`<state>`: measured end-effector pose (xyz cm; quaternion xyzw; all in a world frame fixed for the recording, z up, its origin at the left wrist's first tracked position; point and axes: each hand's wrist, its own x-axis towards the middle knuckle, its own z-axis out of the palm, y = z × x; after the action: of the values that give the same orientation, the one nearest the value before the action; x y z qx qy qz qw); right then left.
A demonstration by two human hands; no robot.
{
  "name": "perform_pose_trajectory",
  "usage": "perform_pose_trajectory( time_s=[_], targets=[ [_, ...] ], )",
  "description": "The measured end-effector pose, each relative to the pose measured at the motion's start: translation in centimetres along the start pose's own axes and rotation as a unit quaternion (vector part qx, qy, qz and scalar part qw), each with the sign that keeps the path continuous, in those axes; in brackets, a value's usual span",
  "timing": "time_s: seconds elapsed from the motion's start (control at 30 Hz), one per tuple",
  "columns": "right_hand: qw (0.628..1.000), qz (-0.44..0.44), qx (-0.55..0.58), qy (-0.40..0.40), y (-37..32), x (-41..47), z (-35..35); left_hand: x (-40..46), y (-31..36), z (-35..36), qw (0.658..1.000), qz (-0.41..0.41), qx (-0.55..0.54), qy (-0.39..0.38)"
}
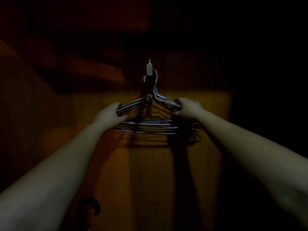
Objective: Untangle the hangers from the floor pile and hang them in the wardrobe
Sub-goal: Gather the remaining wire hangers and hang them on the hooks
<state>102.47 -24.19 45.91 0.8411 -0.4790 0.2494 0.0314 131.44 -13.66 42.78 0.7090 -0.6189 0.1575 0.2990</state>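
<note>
A bundle of several thin wire hangers (150, 125) hangs by its hooks from a small pale peg (149, 69) on the dim wooden wardrobe wall (150, 164). My left hand (109, 112) grips the bundle's left shoulder, fingers curled round the wires. On the other side my right hand (187, 108) grips the right shoulder the same way. Both arms reach up and forward into the dark wardrobe. The hangers' bottom bars fan out a little below my hands.
A dark curved handle, like an umbrella's (90, 205), shows low at the left against the wood. The wardrobe's upper part and right side are lost in darkness.
</note>
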Motion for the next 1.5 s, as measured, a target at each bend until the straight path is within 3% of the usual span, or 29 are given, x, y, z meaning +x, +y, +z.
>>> perform_pose_trajectory(
  time_s=[0.23, 0.43, 0.6, 0.77, 0.87, 1.0, 1.23, 1.5],
  targets=[
    [0.998, 0.051, -0.003, -0.032, -0.9, -1.7, -1.5, -1.4, 0.2, -1.3, 1.0, -0.022, 0.02, -0.007],
    [0.996, 0.08, -0.028, 0.022, -1.8, -5.5, -3.7, -4.5, 0.4, -3.5, 0.997, -0.011, 0.071, 0.035],
    [0.997, 0.055, 0.025, 0.052, -3.3, -11.5, -3.7, -10.2, 1.8, -5.1, 0.998, 0.01, 0.027, 0.064],
    [0.995, 0.029, 0.093, -0.023, -4.7, -20.6, -0.8, -18.6, 2.8, -3.4, 0.998, -0.005, -0.029, -0.06],
    [0.988, 0.05, 0.121, -0.08, -4.4, -26.1, 3.0, -24.0, 3.4, -0.6, 0.984, -0.003, 0.003, -0.18],
    [0.971, 0.085, 0.133, -0.179, -3.2, -34.5, 8.8, -32.0, 4.9, 3.8, 0.959, -0.013, -0.013, -0.282],
    [0.926, 0.181, 0.172, -0.284, 2.2, -49.1, 14.4, -42.5, 11.7, 11.1, 0.928, -0.015, -0.064, -0.366],
    [0.862, 0.317, 0.2, -0.342, 14.0, -65.1, 13.4, -51.0, 26.3, 18.5, 0.896, 0.009, -0.121, -0.427]
  ],
)
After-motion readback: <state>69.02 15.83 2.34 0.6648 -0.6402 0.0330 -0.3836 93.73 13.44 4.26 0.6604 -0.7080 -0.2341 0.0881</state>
